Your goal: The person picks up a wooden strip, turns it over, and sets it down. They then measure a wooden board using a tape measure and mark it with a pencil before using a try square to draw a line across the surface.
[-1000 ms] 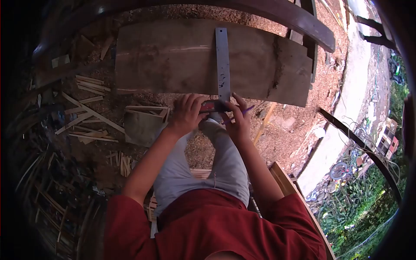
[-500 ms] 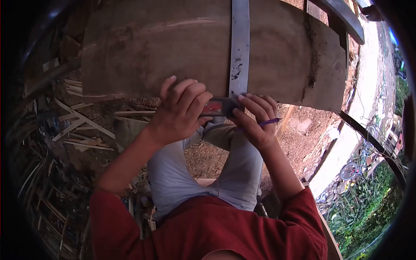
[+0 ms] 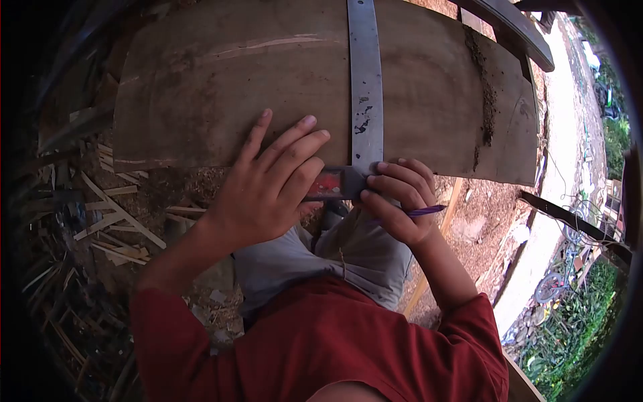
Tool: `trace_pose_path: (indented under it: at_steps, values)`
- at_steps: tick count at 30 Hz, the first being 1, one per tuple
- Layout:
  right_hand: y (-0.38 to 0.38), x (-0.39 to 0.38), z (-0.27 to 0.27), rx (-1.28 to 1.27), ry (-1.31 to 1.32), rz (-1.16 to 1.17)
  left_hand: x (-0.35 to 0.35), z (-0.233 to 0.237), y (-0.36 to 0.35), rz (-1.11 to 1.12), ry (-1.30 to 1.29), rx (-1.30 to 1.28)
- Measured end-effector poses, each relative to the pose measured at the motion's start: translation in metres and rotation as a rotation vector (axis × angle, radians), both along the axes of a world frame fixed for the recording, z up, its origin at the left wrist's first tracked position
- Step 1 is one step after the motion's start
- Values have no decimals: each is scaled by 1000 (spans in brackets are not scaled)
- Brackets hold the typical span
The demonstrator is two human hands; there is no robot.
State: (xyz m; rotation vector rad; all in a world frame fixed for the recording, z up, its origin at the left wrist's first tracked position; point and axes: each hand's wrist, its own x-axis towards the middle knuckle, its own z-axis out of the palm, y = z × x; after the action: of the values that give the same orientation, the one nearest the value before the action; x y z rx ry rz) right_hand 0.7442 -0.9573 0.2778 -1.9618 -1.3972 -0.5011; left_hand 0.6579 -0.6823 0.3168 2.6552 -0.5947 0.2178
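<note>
A wide brown wooden board lies across in front of me. A metal try square lies on it, its steel blade running away from me and its dark stock pressed to the board's near edge. My left hand rests on the stock with fingers spread flat over the board edge. My right hand grips the stock's right end and also holds a purple pencil between its fingers.
Wood scraps and offcuts litter the sawdust-covered ground at left. A dark curved wooden rail crosses the top right. A pale path and green plants lie at right. My knee in grey trousers is below the board.
The view has moved closer to the board. My left hand has opened its fingers and laid them flat across the board edge; my right hand stays on the square's stock.
</note>
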Motion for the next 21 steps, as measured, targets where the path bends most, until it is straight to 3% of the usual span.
trace_pose_path:
  at_steps: [12, 21]
  values:
    - [5, 9, -23, 133, -264, 83, -13, -27, 1, -3, -219, 109]
    - [8, 1, -24, 162, -226, 17, -13, -29, 6, -26, -298, 163]
